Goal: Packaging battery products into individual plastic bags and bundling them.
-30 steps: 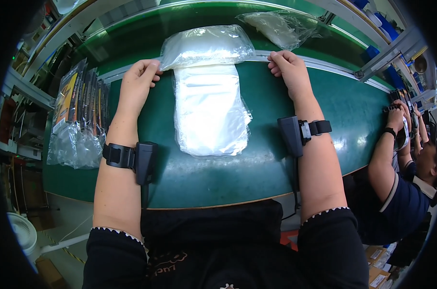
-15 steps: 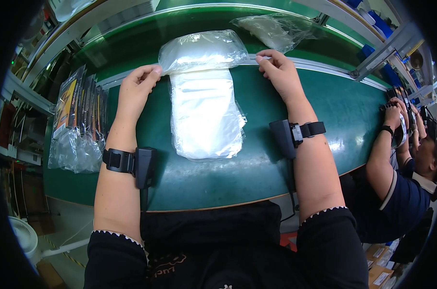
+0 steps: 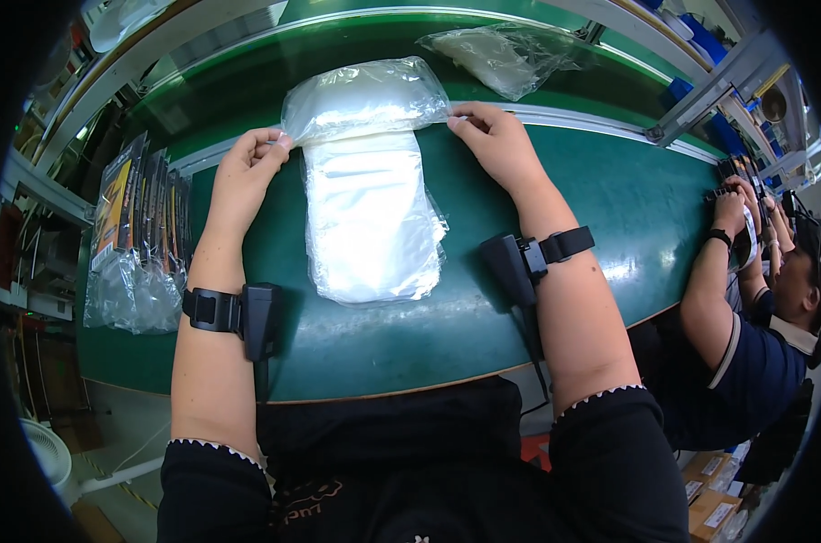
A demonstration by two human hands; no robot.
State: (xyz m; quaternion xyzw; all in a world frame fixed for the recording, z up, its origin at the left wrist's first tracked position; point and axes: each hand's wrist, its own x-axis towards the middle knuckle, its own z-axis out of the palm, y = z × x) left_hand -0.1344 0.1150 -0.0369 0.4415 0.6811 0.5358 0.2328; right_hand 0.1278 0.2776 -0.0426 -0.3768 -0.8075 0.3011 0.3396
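A stack of clear plastic bags (image 3: 365,222) lies flat on the green table in front of me. Around or over its far end sits a bunched clear plastic bag (image 3: 365,95); I cannot tell how far the stack runs into it. My left hand (image 3: 248,167) pinches the left edge of this bunched bag between thumb and fingers. At its opposite side, my right hand (image 3: 496,145) is closed on the right edge in the same way. The bag's edge is stretched between both hands.
Several packaged items in clear bags (image 3: 139,235) stand at the left on the green table (image 3: 573,299). Another crumpled clear bag (image 3: 501,59) lies beyond the metal rail (image 3: 601,119). A co-worker (image 3: 745,362) sits at the right. Metal frame posts (image 3: 709,104) rise behind.
My right hand has moved left to the bunched bag and closed on its right edge. My left hand keeps its pinch. The whole view has shifted slightly.
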